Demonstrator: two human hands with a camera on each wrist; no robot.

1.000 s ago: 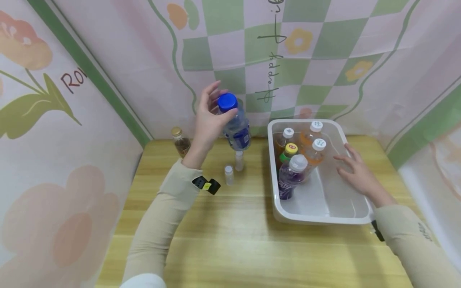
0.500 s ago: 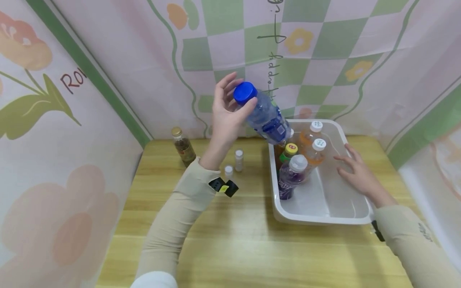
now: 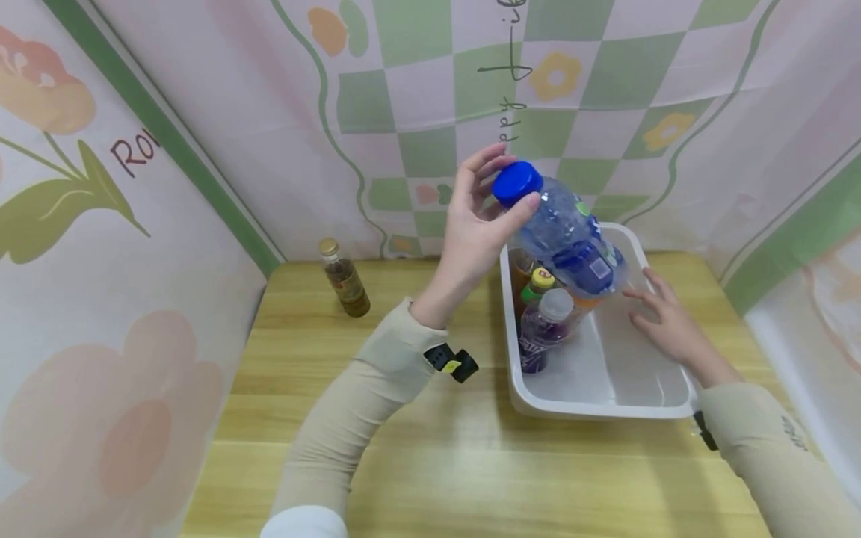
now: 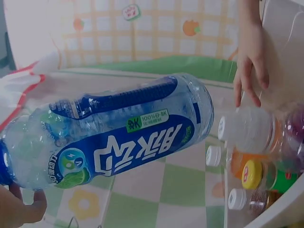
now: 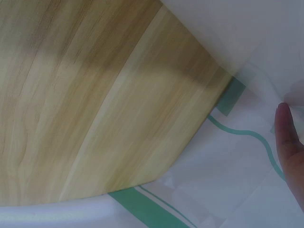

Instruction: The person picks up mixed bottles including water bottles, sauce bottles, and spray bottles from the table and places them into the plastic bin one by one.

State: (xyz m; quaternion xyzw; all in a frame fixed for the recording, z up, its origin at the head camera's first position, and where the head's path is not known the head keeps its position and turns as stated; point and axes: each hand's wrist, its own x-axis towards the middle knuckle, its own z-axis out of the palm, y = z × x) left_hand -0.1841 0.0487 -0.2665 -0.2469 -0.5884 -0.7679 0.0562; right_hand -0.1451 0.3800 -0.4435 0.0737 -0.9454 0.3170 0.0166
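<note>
My left hand (image 3: 480, 220) holds a large clear drink bottle (image 3: 561, 235) by its blue cap and neck. The bottle leans, its base to the right, above the back of a white plastic bin (image 3: 605, 411); its blue label shows in the left wrist view. Over the bin's right rim lies my right hand (image 3: 673, 329), fingers spread and gripping no bottle. Inside the bin, along the left side, stand a purple drink bottle (image 3: 534, 347), a yellow-capped bottle (image 3: 538, 288) and white-capped bottles, partly hidden behind the held bottle.
A small brown bottle with a gold cap (image 3: 348, 285) stands at the back left of the wooden table (image 3: 417, 463). A patterned cloth wall (image 3: 417, 97) rises directly behind the table, with more cloth at both sides.
My left hand has carried the drink bottle rightward from over the table to over the bin, tilting it more. Two small white-capped vials are now hidden behind the left arm. The right hand stays put.
</note>
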